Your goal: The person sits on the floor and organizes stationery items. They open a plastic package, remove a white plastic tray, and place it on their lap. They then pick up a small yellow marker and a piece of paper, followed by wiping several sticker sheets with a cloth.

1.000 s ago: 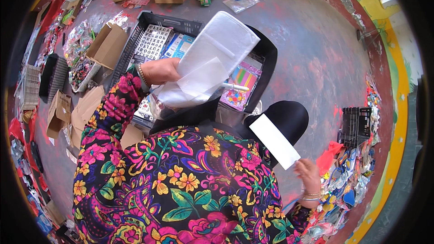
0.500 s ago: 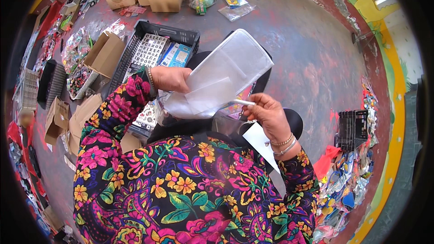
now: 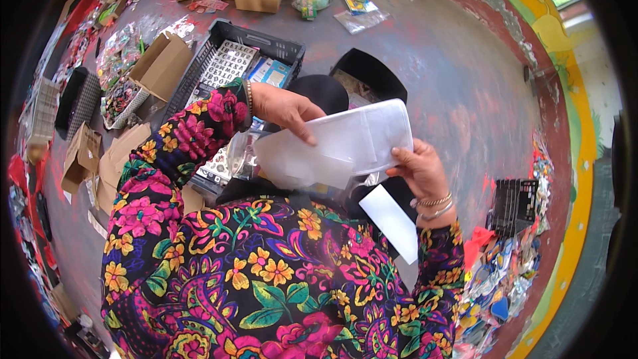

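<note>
A whitish, see-through flat plastic pouch [image 3: 375, 134] with rounded corners and a stitched-looking rim lies across my lap, held slightly raised. My left hand [image 3: 287, 112] grips its far edge toward the left, thumb on top. At the pouch's right end, my right hand [image 3: 420, 167] pinches the rim between thumb and fingers. A paler loose sheet [image 3: 325, 171] shows at the near left part of the pouch; whether it is inside or on top, I cannot tell. Beside my right wrist, a white strip of card [image 3: 389, 221] rests on my dark-clothed leg.
A black crate [image 3: 292, 36] with sticker sheets and blue packets stands left of my knees. Past my lap is a black open bin [image 3: 375, 70]. Cardboard boxes [image 3: 159, 63] and heaps of small goods line the left; a black basket [image 3: 513, 206] and packets lie right.
The pouch has swung from slanting away to lying more crosswise and nearer me. My right hand moved from a thin white edge near its lower part to its right end.
</note>
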A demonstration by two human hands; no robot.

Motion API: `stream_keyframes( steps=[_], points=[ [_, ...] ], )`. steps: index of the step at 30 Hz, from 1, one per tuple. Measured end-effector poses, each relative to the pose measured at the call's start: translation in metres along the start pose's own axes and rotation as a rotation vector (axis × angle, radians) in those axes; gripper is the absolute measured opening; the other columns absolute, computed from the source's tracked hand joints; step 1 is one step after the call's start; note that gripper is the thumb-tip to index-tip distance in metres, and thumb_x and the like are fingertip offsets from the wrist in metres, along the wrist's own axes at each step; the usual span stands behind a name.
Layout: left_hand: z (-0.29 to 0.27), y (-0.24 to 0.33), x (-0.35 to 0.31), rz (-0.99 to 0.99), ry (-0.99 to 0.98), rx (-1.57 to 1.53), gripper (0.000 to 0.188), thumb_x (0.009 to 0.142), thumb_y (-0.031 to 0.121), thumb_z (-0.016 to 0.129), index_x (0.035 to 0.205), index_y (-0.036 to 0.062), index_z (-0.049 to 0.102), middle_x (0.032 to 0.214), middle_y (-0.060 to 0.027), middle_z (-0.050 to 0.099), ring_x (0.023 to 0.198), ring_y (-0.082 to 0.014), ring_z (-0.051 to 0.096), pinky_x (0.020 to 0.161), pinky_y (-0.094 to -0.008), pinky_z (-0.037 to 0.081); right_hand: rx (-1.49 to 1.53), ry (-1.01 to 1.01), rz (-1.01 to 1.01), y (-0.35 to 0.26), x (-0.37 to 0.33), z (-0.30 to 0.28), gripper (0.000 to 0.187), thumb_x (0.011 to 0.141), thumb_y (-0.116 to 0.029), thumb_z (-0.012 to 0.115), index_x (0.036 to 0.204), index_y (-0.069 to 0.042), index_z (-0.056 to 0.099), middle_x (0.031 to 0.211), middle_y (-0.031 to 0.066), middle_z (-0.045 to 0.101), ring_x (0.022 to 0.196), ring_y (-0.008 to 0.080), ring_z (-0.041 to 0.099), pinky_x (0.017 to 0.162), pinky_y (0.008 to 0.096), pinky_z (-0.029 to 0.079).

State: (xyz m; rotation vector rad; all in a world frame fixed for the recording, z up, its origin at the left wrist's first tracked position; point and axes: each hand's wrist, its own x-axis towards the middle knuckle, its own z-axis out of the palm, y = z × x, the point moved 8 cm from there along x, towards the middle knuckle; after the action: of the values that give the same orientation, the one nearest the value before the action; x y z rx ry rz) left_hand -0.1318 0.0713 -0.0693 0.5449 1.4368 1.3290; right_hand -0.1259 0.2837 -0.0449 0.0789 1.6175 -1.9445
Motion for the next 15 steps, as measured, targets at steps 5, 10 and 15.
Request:
stream_keyframes(
  steps=[5,10,15],
  points=[
    [-0.030,0.005,-0.024,-0.019,0.209,0.069,0.056,0.082,0.025,0.067,0.128,0.0015,0.045,0.114,-0.0089,0.058,0.101,-0.0147,0.054,0.088,-0.0286,0.043,0.133,0.265,-0.089,0.034,-0.009,-0.008,0.013,0.088,-0.005,0.054,0.094,0.006,0.058,0.085,0.0099,0.063,0.070,0.0146,0.062,0.062,0.0259,0.056],
    [-0.036,-0.005,-0.050,-0.019,0.395,0.302,0.055,0.074,0.013,0.073,0.123,0.0027,0.051,0.105,-0.0088,0.060,0.095,-0.0148,0.056,0.085,-0.0272,0.045,0.223,0.298,-0.066,0.069,-0.024,0.016,0.014,0.089,-0.006,0.053,0.098,0.004,0.057,0.093,0.0098,0.062,0.080,0.0161,0.062,0.068,0.0289,0.055],
    [-0.029,-0.041,-0.054,0.132,0.462,-0.015,0.047,0.071,0.002,0.069,0.117,0.0030,0.056,0.093,-0.0019,0.057,0.088,-0.0103,0.053,0.082,-0.0234,0.045,0.295,0.142,0.201,0.086,-0.024,0.056,0.015,0.090,-0.005,0.051,0.102,0.002,0.056,0.096,0.0090,0.062,0.081,0.0158,0.062,0.070,0.0280,0.055]
  ],
)
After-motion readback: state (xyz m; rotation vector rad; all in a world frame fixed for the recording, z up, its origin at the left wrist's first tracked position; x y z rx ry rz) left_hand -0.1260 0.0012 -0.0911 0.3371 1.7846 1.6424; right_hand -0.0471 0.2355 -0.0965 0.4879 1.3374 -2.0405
